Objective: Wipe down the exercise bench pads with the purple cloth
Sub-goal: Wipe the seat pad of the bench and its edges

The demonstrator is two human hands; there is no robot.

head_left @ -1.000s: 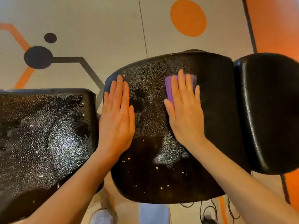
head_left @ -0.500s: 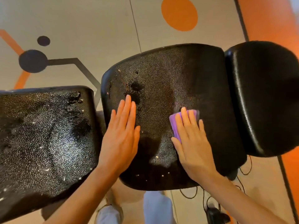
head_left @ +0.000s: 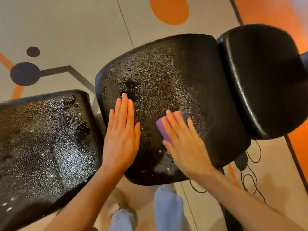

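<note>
Crumbs near the middle pad's front edge may smear; right hand presses purple cloth flat, left hand rests flat, fingers straight.

Left hand: lies flat, fingers straight and together, on the middle pad.
Right hand: blurred, fingers spread, presses the purple cloth onto the same pad.
Left pad: black, speckled with pale flecks and worn patches.
Right pad: smooth, glossy, just beside the middle one.
Floor: beige with orange and dark shapes; black cables at lower right.
</note>
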